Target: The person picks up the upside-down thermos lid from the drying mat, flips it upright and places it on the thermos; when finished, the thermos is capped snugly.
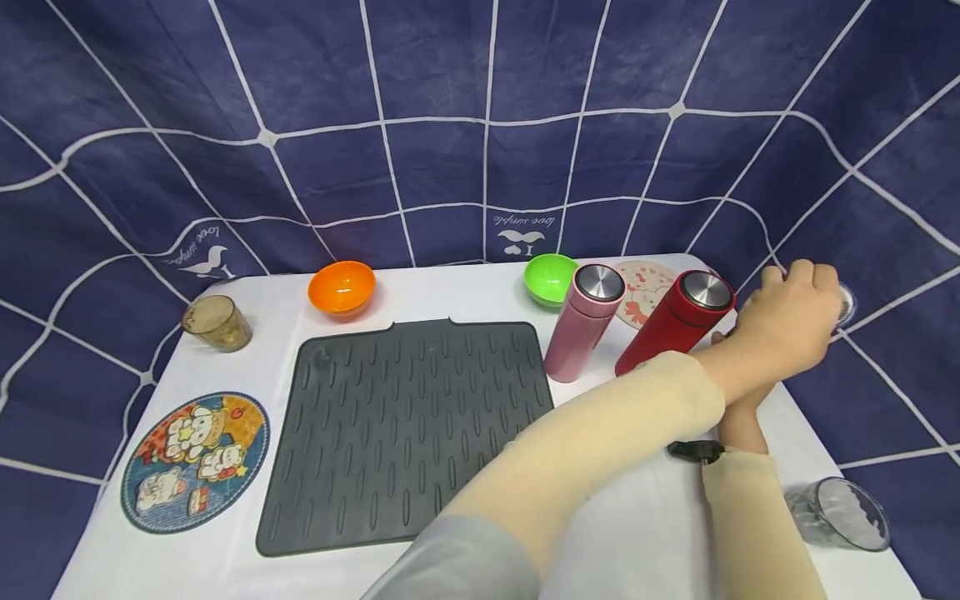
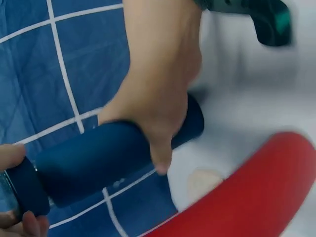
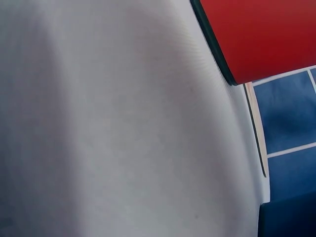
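A dark blue thermos (image 2: 94,160) lies slanted across the left wrist view, with a dark blue lid (image 2: 29,190) at its lower left end. The fingers of my left hand (image 1: 791,312) curl around that lid. My right hand (image 2: 153,108) grips the thermos body, thumb over its side. In the head view the left forearm crosses in front of the right one and hides most of the right hand and the thermos; a bit of silver lid top shows past the left fingers. Close beside the hands stands a red thermos (image 1: 675,321), and left of it a pink thermos (image 1: 585,325).
A grey drying mat (image 1: 412,417) covers the table's middle. Behind it are an orange bowl (image 1: 342,289) and a green bowl (image 1: 551,279). An amber glass (image 1: 217,323) and a round patterned placemat (image 1: 197,462) lie left. A clear glass (image 1: 840,512) is near the right edge.
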